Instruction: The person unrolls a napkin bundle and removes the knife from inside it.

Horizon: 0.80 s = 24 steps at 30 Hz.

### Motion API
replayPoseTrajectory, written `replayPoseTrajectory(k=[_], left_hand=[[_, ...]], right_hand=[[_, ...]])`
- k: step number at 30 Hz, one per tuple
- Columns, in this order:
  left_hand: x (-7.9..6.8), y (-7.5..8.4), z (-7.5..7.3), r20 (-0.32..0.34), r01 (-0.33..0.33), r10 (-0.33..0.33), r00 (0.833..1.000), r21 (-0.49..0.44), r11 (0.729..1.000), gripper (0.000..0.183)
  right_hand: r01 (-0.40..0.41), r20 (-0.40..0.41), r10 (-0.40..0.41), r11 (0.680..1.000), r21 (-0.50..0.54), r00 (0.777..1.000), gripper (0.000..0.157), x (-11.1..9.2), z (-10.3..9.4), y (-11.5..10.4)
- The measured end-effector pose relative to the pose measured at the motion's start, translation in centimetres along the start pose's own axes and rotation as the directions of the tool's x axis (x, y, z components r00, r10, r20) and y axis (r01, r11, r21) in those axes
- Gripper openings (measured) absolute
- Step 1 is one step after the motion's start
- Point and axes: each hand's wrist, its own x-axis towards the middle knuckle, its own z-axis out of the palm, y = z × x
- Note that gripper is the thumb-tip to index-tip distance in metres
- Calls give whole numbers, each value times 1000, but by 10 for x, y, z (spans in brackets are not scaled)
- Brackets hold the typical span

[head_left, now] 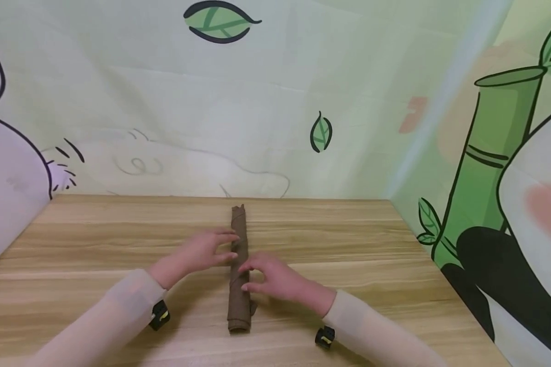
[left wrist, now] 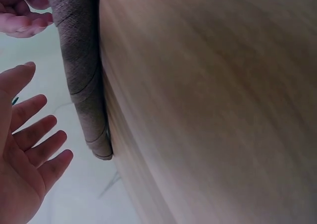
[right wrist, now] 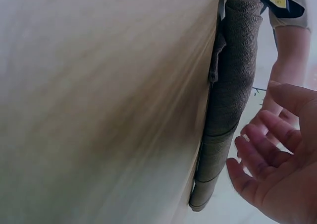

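Observation:
A brown cloth point(head_left: 240, 300), rolled into a long tight tube, lies on the wooden table pointing away from me. My left hand point(head_left: 207, 250) hovers at its left side near the far half, fingers spread and loosely bent. On the other side, nearer to me, my right hand point(head_left: 274, 278) has its fingertips right over the roll. In the left wrist view the left fingers point(left wrist: 42, 135) stand apart from the rolled cloth point(left wrist: 81, 75). The right wrist view shows the right hand point(right wrist: 282, 169) relaxed beside the roll, with a small flap of cloth point(right wrist: 216, 55) sticking out near its thick end.
The wooden table point(head_left: 340, 239) reaches back to a pale wall hanging point(head_left: 275, 92) printed with leaves, bamboo and pandas. Each sleeve carries a small black device point(head_left: 159, 314) at the wrist.

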Motion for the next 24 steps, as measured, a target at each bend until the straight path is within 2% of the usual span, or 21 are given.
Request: replayPoseTrajectory(k=[5,16,24], left_hand=[[2,-2,6,47,0,2,999,-35,999,51],[6,-5,14,53,-37,37,998,0,999,50],[10,-4,14,92,-25,26,995,-12,1000,49]], right_hand=[[-30,28,31,999,-34,999,40,0,3,-1],[-61,49,64,996,-66,997,45,3,4,-3],[-74,76,82,992,-105,994,47,4,5,0]])
